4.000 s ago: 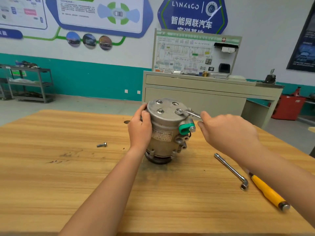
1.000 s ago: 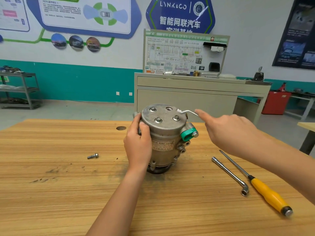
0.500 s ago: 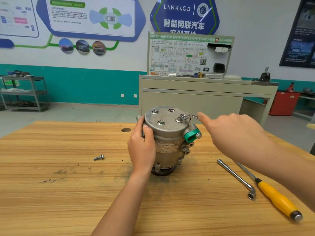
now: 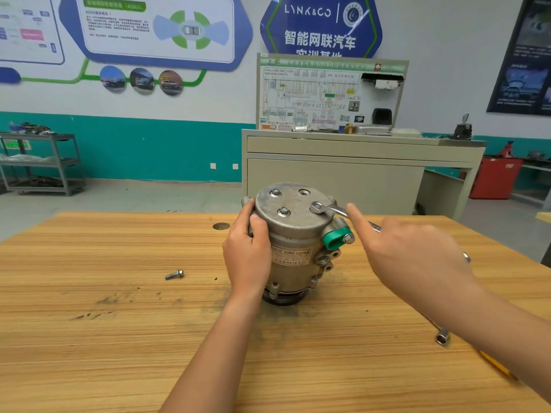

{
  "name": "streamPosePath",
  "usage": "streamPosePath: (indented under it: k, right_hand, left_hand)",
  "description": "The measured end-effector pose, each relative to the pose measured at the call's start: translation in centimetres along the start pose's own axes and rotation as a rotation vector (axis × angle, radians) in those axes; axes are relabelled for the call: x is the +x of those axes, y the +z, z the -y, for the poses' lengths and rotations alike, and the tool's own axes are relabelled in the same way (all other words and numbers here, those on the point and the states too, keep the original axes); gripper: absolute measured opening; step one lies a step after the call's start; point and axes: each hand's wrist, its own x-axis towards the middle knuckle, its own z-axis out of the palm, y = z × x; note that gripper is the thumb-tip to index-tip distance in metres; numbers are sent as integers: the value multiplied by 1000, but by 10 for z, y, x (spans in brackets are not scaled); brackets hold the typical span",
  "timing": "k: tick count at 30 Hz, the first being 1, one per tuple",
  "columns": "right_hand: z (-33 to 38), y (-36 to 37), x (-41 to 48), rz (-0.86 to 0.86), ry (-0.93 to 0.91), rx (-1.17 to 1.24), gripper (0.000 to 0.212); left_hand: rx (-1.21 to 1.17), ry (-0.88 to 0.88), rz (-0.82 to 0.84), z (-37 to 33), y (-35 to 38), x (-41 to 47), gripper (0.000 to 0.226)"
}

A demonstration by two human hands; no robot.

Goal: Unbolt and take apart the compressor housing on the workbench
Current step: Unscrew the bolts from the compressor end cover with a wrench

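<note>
Compressor housing (image 4: 293, 234) upright on the workbench (image 4: 119, 323), my left hand (image 4: 246, 257) gripping its side. My right hand (image 4: 417, 257), fingers straight, presses the wrench (image 4: 331, 209) seated on a top bolt (image 4: 317, 207).

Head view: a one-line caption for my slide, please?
Left hand grips the upright compressor; right hand pushes a wrench on a top bolt.

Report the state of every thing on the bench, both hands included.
compressor, standing on end, cover on.
cover bolts, three in place, one hole empty.
wrench, ring end on the right cover bolt.
loose bolt, lying on its side, apart from the compressor.
left hand, grips the compressor's side.
right hand, on the wrench handle, index finger straight; other fingers hidden.
socket wrench, lying flat, only its socket end showing.
</note>
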Motion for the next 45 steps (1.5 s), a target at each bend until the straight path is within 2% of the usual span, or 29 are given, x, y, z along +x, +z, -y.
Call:
streamPosePath:
  k: [2, 3, 5, 7, 9, 12, 14, 15, 17, 19, 20, 22, 25, 28, 31, 36, 38, 42, 45]
  right_hand:
    - [-14, 24, -1, -239, 12, 145, 33]
    - [-23, 37, 5, -385, -14, 235, 22]
    - [-34, 59, 25, -528, -78, 300, 29]
    - [-38, 66, 59, -607, -117, 262, 20]
    - [-34, 63, 97, -602, -169, 245, 20]
    - [-16, 44, 138, -556, -360, 244, 27]
    - [-6, 37, 147, -574, -400, 238, 28]
    - [-6, 34, 147, -596, -338, 263, 21]
    - [-14, 32, 147, -617, -76, 455, 5]
    - [-28, 30, 140, -573, 233, 636, 25]
    - [-36, 30, 133, -568, 306, 720, 27]
    - [-45, 26, 111, -528, 268, 798, 21]
    - [-42, 20, 61, -370, 91, 616, 24]
    - [-36, 18, 23, -131, 0, 416, 33]
    - [-28, 13, 11, 23, -11, 441, 35]
    - [-22, 16, 18, -52, 2, 385, 36]
    - [-17, 10, 20, -36, 17, 309, 38]
    - [-2, -7, 16, -14, -58, 129, 56]
    - [14, -18, 14, 35, -50, 94, 56]
  left_hand:
    - [-4, 10, 30, -1, 0, 4, 36]
    - [-9, 9, 42, -1, -1, 6, 36]
    - [-15, 5, 50, 0, -4, 11, 36]
    - [-13, 0, 50, 2, -7, 16, 36]
    - [-11, -2, 60, 2, -8, 17, 36]
    - [-6, -2, 68, 1, -9, 17, 36]
    - [-23, -8, 67, 1, -9, 17, 36]
    - [-33, -17, 65, 2, -10, 17, 37]
    - [-50, -35, 54, 2, -10, 16, 37]
    - [-54, -41, 29, 3, -9, 15, 37]
    - [-56, -43, 18, 3, -9, 14, 37]
    - [-64, -53, 7, 2, -7, 11, 37]
    - [-83, -73, 7, 1, -4, 7, 37]
    - [-124, -86, 16, 0, -1, 2, 36]
    - [-174, -88, 24, -5, 2, -7, 33]
    - [-174, -74, 1, -8, 4, -14, 35]
    - [-161, -68, 9, -8, 4, -14, 36]
    - [-153, -39, -14, -9, 7, -13, 35]
    - [-143, -20, -24, -9, 11, -15, 33]
